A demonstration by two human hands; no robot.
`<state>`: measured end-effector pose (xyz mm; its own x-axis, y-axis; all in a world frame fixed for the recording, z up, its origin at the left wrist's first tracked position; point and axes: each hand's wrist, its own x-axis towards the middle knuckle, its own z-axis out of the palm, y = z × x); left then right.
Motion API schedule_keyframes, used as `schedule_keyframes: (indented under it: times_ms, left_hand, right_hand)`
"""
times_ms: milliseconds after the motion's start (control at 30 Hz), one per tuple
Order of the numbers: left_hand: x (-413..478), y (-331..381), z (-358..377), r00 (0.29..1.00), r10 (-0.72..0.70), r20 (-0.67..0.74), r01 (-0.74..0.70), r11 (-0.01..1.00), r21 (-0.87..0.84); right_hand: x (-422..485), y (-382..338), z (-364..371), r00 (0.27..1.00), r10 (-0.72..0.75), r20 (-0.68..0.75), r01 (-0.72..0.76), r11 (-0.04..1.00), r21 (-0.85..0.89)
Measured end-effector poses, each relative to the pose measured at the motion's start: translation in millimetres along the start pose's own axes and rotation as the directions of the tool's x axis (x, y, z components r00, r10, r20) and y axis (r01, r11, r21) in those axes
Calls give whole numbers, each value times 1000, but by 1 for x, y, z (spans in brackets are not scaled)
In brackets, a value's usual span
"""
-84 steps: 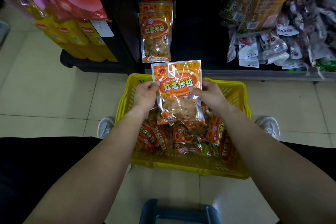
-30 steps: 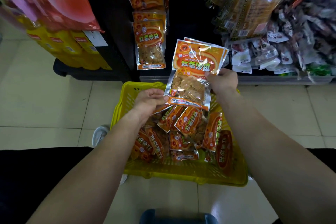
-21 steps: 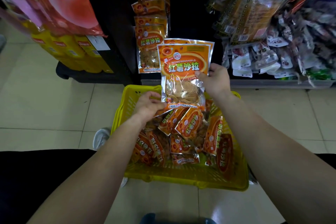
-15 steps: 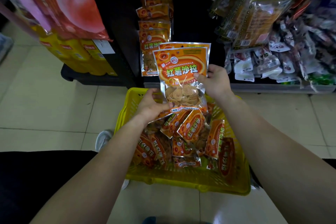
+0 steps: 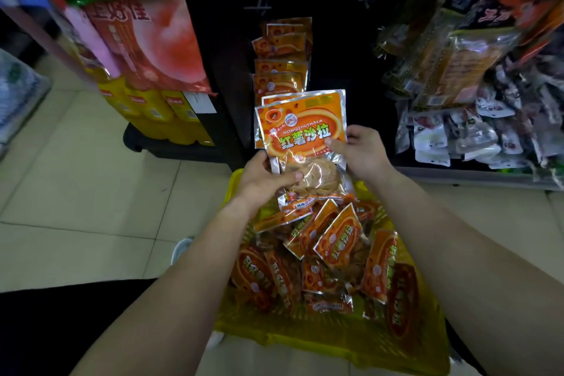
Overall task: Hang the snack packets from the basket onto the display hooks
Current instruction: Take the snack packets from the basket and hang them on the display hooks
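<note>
- Fingers [image 5: 287, 177] of the left hand [image 5: 262, 180] are pinched on the clear lower part of two stacked orange foil snack packets [image 5: 300, 131], which are held upright above the far rim of the yellow plastic basket [image 5: 305, 327]; their right edge is pinched by the right hand [image 5: 363, 156].
- Open room is offered by the black display panel [image 5: 335, 55] beyond the basket, though it is crowded on the right by clear-wrapped hanging goods [image 5: 457, 70].
- A column of hung orange packets [image 5: 280, 70] beyond the basket could be knocked loose by a careless lift.
- Bare metal hooks [image 5: 259, 6] are set high above the basket; if a hole were missed, a packet would likely be dropped.
</note>
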<state>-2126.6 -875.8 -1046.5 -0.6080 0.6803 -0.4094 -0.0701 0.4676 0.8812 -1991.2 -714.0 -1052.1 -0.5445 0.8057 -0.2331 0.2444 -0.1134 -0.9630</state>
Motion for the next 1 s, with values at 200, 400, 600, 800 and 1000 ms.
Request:
schedule_keyframes:
  times_ms: [200,400,600,800,1000]
  left_hand:
    - [59,26,-13,998,30,-58,-29,999,21]
    - [129,19,-15,987,73,-145,-63,996,71]
    - [180,-2,-10,939,173,-297,-82,952,295]
    - [186,-25,-4,947,76,-313,42,935,352]
    - [155,-41,-10,940,121,-319,-19,952,304]
  right_hand:
    - [54,-15,21,998,-16,-60,16,1000,12]
    - [131,-6,41,999,14,-49,-16,999,-32]
    - [177,29,72,995,51,-80,-54,998,-37]
    - [180,70,86,990,123,-67,-123,992,4]
    - [167,76,94,976,92,-199,-118,986,-122]
